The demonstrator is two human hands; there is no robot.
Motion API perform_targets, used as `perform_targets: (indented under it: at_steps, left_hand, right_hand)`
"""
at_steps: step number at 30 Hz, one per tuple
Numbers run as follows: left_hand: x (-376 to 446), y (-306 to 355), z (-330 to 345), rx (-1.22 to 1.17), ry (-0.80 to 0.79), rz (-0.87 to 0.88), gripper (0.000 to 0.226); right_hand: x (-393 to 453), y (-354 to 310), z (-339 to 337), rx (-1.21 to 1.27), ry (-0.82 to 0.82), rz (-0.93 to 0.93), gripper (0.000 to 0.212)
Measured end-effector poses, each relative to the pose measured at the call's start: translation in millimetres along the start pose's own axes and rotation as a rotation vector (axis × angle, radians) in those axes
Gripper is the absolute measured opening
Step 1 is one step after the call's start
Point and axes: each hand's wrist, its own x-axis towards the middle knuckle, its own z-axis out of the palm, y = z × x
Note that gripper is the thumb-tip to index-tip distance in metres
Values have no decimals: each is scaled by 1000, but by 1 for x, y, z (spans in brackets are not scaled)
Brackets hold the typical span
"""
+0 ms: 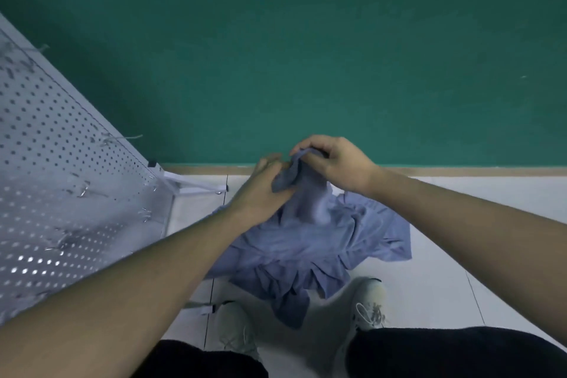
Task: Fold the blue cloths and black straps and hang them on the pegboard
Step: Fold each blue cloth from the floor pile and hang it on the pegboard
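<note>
Both hands, left hand and right hand, pinched one edge of the crumpled blue cloth, apparently starting its fold; next it needed spreading flat.

I see both bare forearms reaching forward and converging near the middle of the view. My left hand is angled up and to the right, fingers curled and closed on the bunched top of the blue cloth. My right hand sits just above it, wrist bent, palm down, fingertips pinching the same gathered end. The two hands nearly touch.
</note>
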Motion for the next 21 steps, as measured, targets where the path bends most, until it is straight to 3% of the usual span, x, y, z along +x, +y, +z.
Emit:
perform_targets:
  at_steps: [8, 9, 13, 16, 21]
  left_hand:
    - [-38, 125, -38, -240, 112, 61, 20]
    - [-44, 138, -42, -227, 129, 82, 18]
    - [-67, 183, -62, -138, 186, 165, 25]
    - [-84, 211, -78, -112, 255, 172, 26]
    - [-121, 248, -97, -9, 254, 237, 33]
  right_hand:
    - [-51, -106, -72, -200, 15, -194, 10]
    - [-59, -119, -80, -237, 34, -190, 6]
    - [-91, -157, -113, -358, 16, -114, 25]
    - [-114, -173, -135, -450, -10, -23, 24]
    - [-148, -201, -160, -127, 129, -27, 9]
